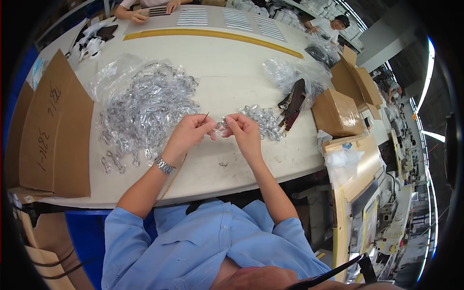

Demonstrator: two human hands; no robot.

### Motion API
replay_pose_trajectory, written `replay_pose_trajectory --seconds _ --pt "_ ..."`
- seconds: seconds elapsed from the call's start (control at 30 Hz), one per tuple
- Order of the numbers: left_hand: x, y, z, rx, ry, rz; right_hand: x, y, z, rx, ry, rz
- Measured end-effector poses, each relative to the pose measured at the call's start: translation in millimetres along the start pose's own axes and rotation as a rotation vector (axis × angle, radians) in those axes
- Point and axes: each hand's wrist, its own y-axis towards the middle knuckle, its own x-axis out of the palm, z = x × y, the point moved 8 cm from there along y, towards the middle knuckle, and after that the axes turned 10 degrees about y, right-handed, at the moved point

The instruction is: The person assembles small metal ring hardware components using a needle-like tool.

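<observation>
Both my hands meet over the near middle of the white table. My left hand (192, 129) is closed in a pinch on a thin brown cord-like strand (206, 117); one end sticks up past the fingers, and a similar length hangs below the wrist. Pinched in my right hand (245, 131) is a small metal clasp (223, 123), with clear plastic showing around it between the two hands. To the left spreads a large pile of plastic-wrapped metal clasps (145, 104). A smaller heap of metal clasps (265, 121) lies just right of my right hand.
Open cardboard box (53, 130) at the left edge; more boxes (337, 113) at right. A dark red and black item (294, 104) lies by clear bags (290, 72). A yellow strip (212, 33) crosses the far table, where another person's hands (140, 17) work.
</observation>
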Motion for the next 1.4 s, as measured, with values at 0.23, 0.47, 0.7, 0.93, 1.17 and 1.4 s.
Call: replay_pose_trajectory --seconds 0.23,0.47,0.7,0.93,1.17,1.4 --pt "16 -5 -14 -0.097 -0.144 -0.17 12 -3 -32 -0.283 -0.676 -0.069" --pt "29 -3 -17 -0.105 -0.212 -0.246 -12 3 -19 0.041 0.056 0.143" --pt "25 -3 -6 0.0 -0.039 -0.155 4 -29 29 0.193 0.304 0.106" --pt "0 -6 3 0.055 -0.087 0.124 -13 -20 21 0.146 0.477 0.227" --pt "8 -8 6 0.093 -0.041 0.121 -13 -26 24 0.171 0.501 0.236" --pt "5 -10 12 0.067 -0.205 0.138 -12 -22 30 0.15 0.43 0.249"
